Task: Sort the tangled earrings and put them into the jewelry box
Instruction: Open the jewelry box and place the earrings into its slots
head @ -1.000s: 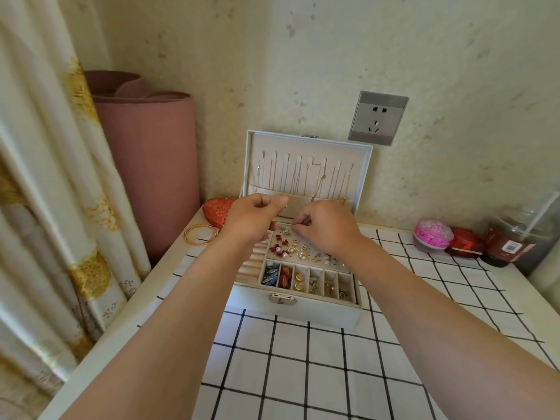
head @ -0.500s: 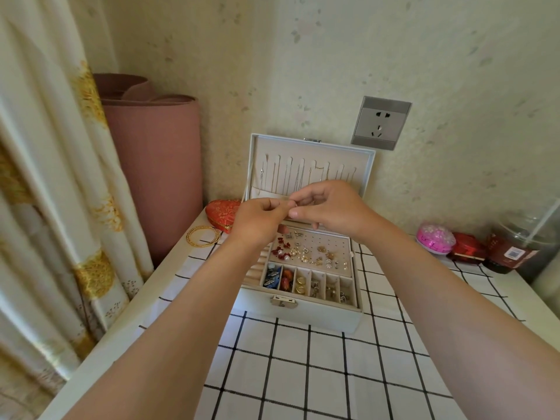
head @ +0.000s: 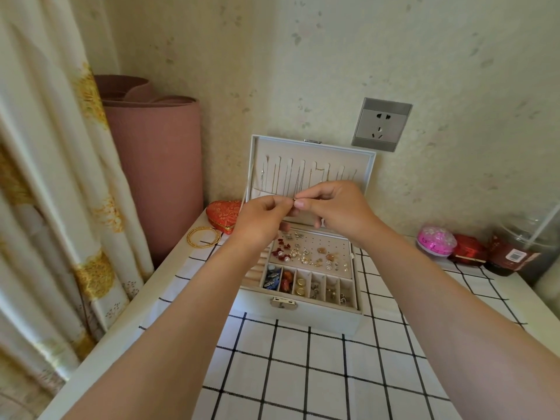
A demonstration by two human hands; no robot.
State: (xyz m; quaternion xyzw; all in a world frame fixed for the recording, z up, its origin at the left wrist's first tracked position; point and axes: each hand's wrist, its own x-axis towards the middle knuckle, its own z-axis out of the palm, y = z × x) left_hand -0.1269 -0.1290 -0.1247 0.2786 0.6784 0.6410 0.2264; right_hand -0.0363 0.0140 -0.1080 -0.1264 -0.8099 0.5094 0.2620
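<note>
1. Both hands are raised above the open box [head: 318, 319], with their fingertips meeting. The left hand [head: 260, 219] and right hand [head: 341, 212] are each closed narrow, pinching 1 small earring [head: 294, 200] between them in front of the lid [head: 312, 147].
2. The step in hand looks like freeing or checking that earring before it goes in. A piece this small probably wants fingertip pressure only, since a hard pull could bend a thin hook or post.
3. It is best worked directly over the tray [head: 336, 241]. A slip would then drop it into the box and not onto the surface [head: 303, 374], where the checked cloth could hide it.
4. Easing the parts apart slowly seems wiser than tugging. I cannot tell whether anything else hangs from it.
5. The earring shows only as a tiny dark and gold speck at the fingertips, too small for its shape to be made out.
6. Below, the tray carries a loose scatter of earrings [head: 303, 256] in red, pearl white, gold and amber. Several touch each other in the left half, so the sorting looks partway done.
7. The front row of 6 slots [head: 318, 287] holds blue and silver pieces, orange beads, gold rings and small silver bits.
8. Thin chains [head: 298, 180] hang inside the lid, just behind the hands, and are best kept out of the pinch.
</note>
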